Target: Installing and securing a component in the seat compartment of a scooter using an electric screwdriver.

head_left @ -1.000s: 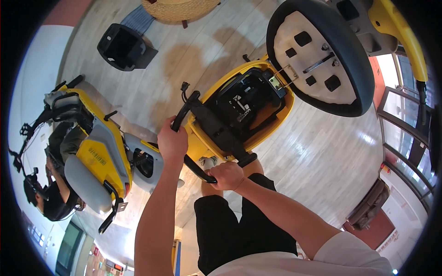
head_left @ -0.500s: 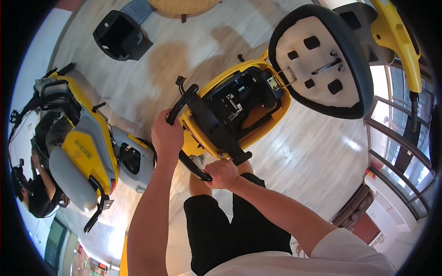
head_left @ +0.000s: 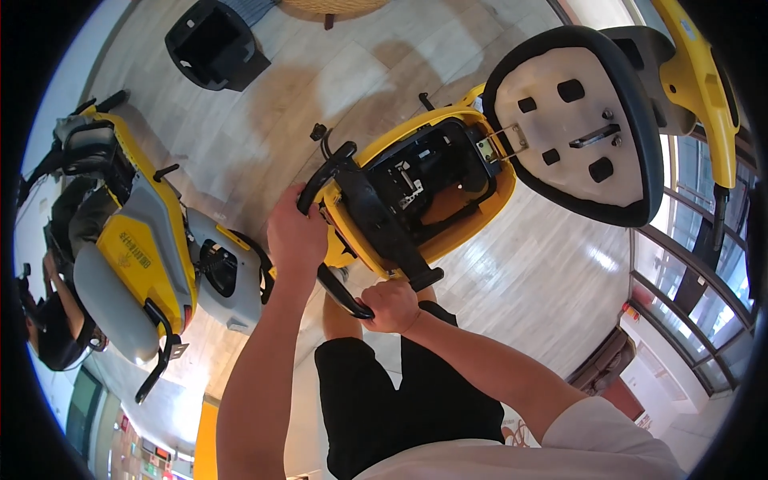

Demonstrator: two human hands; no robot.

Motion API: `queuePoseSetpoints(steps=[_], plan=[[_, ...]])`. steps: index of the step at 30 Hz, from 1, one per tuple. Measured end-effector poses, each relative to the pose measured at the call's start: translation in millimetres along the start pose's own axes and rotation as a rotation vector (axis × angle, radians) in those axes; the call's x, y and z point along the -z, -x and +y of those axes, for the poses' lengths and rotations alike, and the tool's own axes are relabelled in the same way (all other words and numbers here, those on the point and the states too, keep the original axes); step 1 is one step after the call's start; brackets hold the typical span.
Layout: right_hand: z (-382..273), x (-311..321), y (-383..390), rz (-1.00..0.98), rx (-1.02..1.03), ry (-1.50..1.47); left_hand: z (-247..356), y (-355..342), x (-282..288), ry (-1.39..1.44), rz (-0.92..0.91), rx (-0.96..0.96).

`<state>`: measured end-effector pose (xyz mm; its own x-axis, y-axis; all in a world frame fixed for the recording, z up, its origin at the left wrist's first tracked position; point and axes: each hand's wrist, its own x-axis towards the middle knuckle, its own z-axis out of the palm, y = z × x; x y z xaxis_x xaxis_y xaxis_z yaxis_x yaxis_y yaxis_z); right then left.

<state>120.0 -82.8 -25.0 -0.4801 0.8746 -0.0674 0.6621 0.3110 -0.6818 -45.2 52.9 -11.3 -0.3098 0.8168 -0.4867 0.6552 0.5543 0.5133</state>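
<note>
A yellow scooter [head_left: 500, 196] stands in front of me with its black-edged seat [head_left: 588, 124] tipped up, so the pale underside shows. Below the seat opening lies a black storage well [head_left: 436, 180] with small metal and dark parts in it. Around the scooter's curved black rear grab rail [head_left: 340, 292] both my hands are closed. My left hand [head_left: 296, 240] wraps its far-left bend and hides that stretch. On the rail's near end sits my right hand [head_left: 390, 306], fingers curled round it. A dark crosspiece [head_left: 384, 220] spans the body beside the rail.
A second yellow and grey scooter [head_left: 148, 240] stands at the left, with a person [head_left: 64, 312] beyond it. A black bin-like container [head_left: 212, 48] is on the floor at the far left. A woven round piece [head_left: 332, 6] shows at the top edge. Glass doors [head_left: 688, 256] line the right.
The yellow scooter and its raised seat appear slightly farther right and lower in the picture. Both hands keep their hold on the rail.
</note>
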Motion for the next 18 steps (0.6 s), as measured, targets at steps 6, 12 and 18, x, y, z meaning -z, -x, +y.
queuePoseSetpoints(steps=[6, 12, 18], plan=[[-1.5, 54.7, -25.5, -0.659, -0.135, -0.400, -9.9, -5.0, -0.1, -0.002, -0.018, 0.063], [156.2, 88.9, -123.2, -0.599, -0.559, -0.040, -3.6, -1.1, 1.4, 0.015, -0.042, 0.091], [398.9, 14.6, -110.8, -0.876, -0.060, 0.718, 14.5, -7.6, -5.1, 0.111, -0.064, 0.083]])
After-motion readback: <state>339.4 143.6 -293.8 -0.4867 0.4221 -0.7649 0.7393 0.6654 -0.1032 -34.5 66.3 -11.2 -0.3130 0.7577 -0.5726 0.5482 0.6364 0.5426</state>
